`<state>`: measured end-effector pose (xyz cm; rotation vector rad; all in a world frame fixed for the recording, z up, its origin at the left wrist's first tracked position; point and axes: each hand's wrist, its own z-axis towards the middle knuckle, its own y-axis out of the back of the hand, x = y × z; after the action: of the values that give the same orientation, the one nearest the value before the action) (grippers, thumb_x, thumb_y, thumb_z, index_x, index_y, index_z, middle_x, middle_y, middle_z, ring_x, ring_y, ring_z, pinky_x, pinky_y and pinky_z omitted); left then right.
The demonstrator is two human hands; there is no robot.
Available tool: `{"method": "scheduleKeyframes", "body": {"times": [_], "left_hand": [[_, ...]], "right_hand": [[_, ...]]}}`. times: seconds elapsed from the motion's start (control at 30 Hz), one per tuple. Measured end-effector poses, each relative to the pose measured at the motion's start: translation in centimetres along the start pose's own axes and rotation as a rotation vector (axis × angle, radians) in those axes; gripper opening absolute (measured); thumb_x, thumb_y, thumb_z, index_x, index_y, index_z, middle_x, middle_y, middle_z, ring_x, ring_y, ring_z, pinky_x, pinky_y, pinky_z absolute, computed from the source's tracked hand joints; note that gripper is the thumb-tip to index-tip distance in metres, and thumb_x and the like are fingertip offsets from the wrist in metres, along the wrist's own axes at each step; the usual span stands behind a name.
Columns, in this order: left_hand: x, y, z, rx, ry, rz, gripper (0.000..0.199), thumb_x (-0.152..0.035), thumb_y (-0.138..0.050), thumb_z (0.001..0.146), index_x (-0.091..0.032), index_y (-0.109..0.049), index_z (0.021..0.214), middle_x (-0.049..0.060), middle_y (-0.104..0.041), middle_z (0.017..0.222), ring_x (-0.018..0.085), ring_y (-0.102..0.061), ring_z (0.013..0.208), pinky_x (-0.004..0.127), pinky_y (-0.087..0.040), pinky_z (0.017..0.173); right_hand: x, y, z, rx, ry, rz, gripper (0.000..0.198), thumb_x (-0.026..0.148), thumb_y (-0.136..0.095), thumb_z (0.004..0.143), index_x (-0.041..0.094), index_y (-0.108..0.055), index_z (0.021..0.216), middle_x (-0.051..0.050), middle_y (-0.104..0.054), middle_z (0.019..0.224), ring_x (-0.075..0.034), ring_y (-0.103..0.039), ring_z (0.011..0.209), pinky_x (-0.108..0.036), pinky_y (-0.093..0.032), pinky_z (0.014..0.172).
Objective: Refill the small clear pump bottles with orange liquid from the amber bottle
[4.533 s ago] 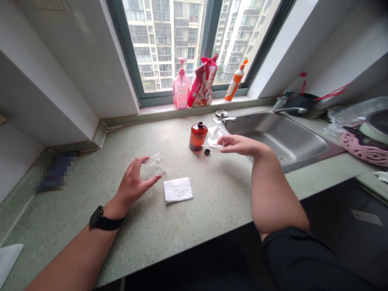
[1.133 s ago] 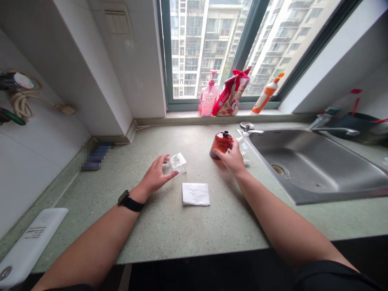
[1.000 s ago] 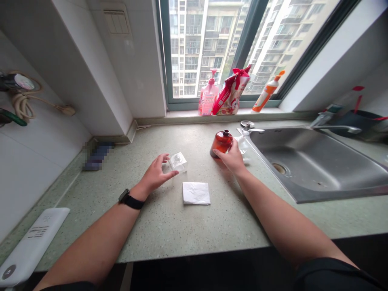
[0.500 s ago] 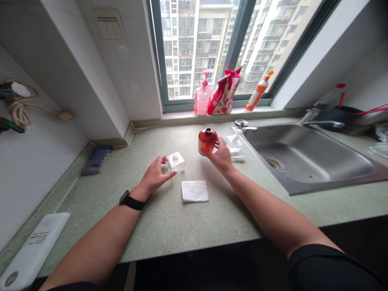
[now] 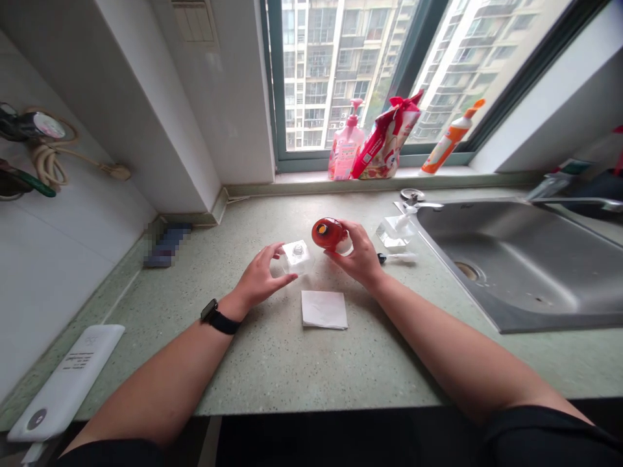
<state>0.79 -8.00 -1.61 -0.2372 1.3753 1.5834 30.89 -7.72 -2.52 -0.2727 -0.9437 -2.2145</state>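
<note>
My right hand is closed around an amber bottle, which has no cap and is tilted so that its mouth faces me. To its left my left hand has thumb and fingers around the sides of a clear square bottle, which stands upright on the counter. The two bottles are apart. In front of them lies a folded white tissue. Beyond my right hand is a second clear square bottle with a pump top, and near it a black-ended piece with a clear tube.
A steel sink is set into the counter on the right. On the windowsill stand a pink pump bottle, a red bag and an orange bottle. A white power bank lies at the left, below a blurred dark item.
The amber bottle has tipped, its mouth turning toward me and the clear bottle. My left hand stays at the clear bottle. The view has shifted slightly.
</note>
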Motion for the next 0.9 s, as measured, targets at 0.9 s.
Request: {"method": "scheduleKeyframes", "body": {"times": [0.9], "left_hand": [[-1.3,-0.3,-0.1,-0.04,-0.055,0.034,0.07,-0.055,-0.09,0.084,-0.025,-0.06,0.14,0.009,-0.072,0.123,0.028,-0.07,0.108,0.047,-0.058,0.101]], "right_hand": [[0.1,0.1,-0.7,-0.007,0.049,-0.188,0.091,0.009,-0.067,0.084,0.049,-0.038,0.16,-0.006,-0.058,0.148,-0.043,-0.05,0.146,-0.075,-0.038,0.123]]}}
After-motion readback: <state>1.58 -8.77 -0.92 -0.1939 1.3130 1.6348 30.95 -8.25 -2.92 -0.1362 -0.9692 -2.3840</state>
